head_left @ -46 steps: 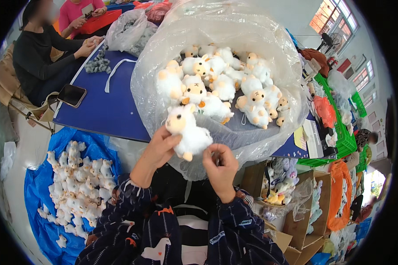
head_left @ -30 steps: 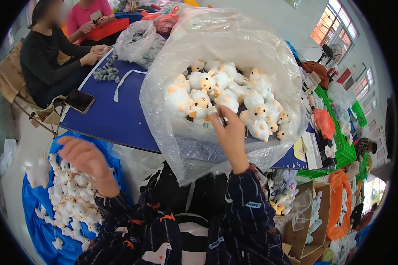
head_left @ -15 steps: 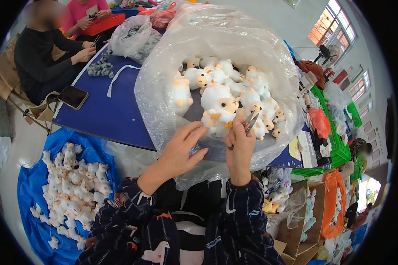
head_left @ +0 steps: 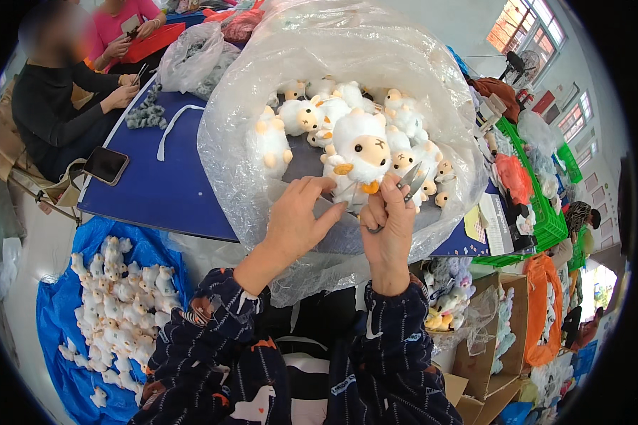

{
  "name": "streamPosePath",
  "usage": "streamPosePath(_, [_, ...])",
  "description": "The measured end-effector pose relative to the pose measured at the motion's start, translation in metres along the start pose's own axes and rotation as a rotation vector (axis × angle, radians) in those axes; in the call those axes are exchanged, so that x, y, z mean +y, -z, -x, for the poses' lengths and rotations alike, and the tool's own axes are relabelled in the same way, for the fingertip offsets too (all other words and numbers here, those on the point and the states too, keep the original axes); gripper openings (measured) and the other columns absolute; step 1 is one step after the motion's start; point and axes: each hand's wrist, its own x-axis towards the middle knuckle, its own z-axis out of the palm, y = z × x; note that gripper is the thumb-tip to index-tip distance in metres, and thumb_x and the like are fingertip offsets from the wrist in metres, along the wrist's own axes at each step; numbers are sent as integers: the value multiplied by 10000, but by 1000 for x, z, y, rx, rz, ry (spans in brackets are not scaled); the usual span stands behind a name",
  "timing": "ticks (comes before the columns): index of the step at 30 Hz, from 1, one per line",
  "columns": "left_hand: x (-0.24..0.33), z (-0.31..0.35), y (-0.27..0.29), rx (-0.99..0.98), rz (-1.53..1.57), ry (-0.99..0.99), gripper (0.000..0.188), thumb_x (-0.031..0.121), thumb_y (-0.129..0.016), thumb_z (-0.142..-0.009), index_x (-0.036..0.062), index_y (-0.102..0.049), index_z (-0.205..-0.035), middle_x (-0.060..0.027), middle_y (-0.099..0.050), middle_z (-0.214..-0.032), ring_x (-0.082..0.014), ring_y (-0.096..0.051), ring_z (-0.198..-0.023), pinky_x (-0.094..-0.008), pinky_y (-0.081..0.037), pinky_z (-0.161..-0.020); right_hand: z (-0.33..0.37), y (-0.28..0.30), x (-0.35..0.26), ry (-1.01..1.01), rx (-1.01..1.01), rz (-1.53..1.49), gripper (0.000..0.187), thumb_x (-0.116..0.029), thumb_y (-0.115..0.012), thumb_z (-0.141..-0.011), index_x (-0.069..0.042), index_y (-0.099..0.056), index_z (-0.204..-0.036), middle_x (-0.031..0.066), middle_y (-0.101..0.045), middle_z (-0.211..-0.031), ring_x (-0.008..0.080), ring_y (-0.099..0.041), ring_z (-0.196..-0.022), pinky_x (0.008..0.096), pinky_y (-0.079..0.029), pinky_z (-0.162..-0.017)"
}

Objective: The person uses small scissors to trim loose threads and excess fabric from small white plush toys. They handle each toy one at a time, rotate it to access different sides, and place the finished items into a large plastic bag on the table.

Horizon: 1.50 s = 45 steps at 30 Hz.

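A white plush sheep point(head_left: 361, 150) with a tan face and orange feet stands tilted up at the mouth of a clear plastic bag, facing right. My left hand point(head_left: 294, 221) pinches its lower body from the left, thumb and fingers on either side. In my right hand point(head_left: 388, 227) is a pair of small scissors point(head_left: 411, 181), blades pointing up and away, with a finger loop showing below the fingers. My right fingertips touch the sheep's orange foot point(head_left: 370, 188). Several similar plush sheep point(head_left: 303, 117) lie behind it inside the bag.
The clear bag point(head_left: 223, 134) spreads over a blue table point(head_left: 170, 191). A phone point(head_left: 106, 166) lies at its left end, near a seated person point(head_left: 57, 106) holding a tool. At lower left, a blue sack point(head_left: 57, 312) holds many plush sheep. Cardboard boxes point(head_left: 510, 312) and green crates point(head_left: 546, 230) stand right.
The sheep has been tipped more upright, its face turned toward me. My left hand has moved in and closed on its lower body. The scissors stay in my right hand.
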Motion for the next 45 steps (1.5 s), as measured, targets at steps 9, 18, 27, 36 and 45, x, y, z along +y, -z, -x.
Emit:
streamPosePath(9, [-10,-15,0,-49,945,537,114,143,-505,-876,40,-537,-915,-69,-596,-898,-202,-585,-855,-346,-480,-761,1,-1,4,20,40,55,98,-146,-586,-858,-72,-548,-909,-62,-409,-585,26,-293,-440,195,-241,-414])
streamPosePath(18, [-10,0,32,-312,1429,566,129,122,-471,-892,53,-513,-991,-53,-558,-855,-187,-557,-820,-368,-475,-821,-2,7,12,-74,83,-164,70,-141,-574,-862,-86,-531,-869,-62,-378,-555,27,-268,-426,203,-229,-403])
streamPosePath(27, [-5,13,27,-334,1074,351,86,80,-532,-854,19,-553,-911,-57,-557,-1016,-162,-538,-926,-296,-421,-834,14,-10,2,-23,45,-55,102,-169,-561,-871,-78,-517,-865,-64,-356,-545,29,-251,-422,200,-202,-399])
streamPosePath(36, [-3,18,24,236,-161,-284,524,264,-674,-754,22,-461,-1168,-162,-439,-1231,-350,-437,-1094,-419,-381,-908,54,-25,13,-366,13,-108,94,-159,-556,-867,-84,-505,-845,-57,-444,-617,22,-265,-432,184,-214,-388])
streamPosePath(45, [-18,27,47,-105,1106,501,405,134,-665,-756,-14,-522,-1104,-103,-611,-1003,-176,-599,-893,-305,-497,-763,62,7,-4,487,-22,1373,211,-81,-671,-761,-26,-593,-949,91,-627,-779,148,-586,-627,247,-450,-543])
